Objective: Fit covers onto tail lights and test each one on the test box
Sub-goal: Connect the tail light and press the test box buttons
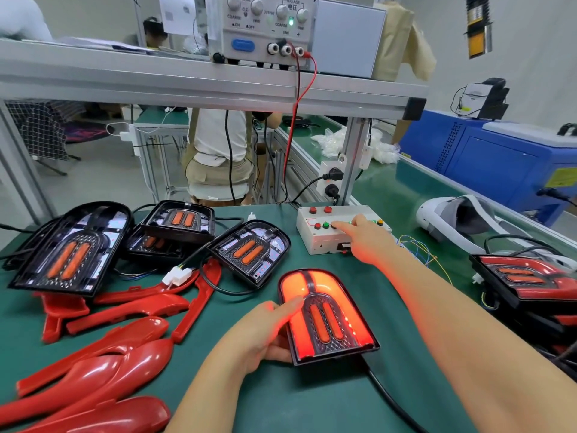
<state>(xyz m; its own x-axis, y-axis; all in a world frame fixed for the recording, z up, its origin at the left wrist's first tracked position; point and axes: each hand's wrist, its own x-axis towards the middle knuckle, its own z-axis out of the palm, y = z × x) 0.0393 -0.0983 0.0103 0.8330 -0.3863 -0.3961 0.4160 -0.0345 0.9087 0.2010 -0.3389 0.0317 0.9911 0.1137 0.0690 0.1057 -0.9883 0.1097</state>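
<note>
A covered tail light [327, 317] lies on the green mat in front of me and glows bright red. My left hand [265, 332] grips its left edge, thumb on top of the lens. My right hand [365, 242] reaches to the white test box [315, 242] behind it, and its index finger presses a button in the front row. Several uncovered tail lights [249, 251] lie at the back left. Loose red covers [103, 364] are spread over the left side. Finished lights with red covers [527, 276] are stacked at the right edge.
A black cable [393, 401] runs from the lit light toward me. A power supply [262, 26] stands on the shelf above, with red and black leads hanging down. A white headset [452, 217] lies on the conveyor at the right. A person sits beyond the bench.
</note>
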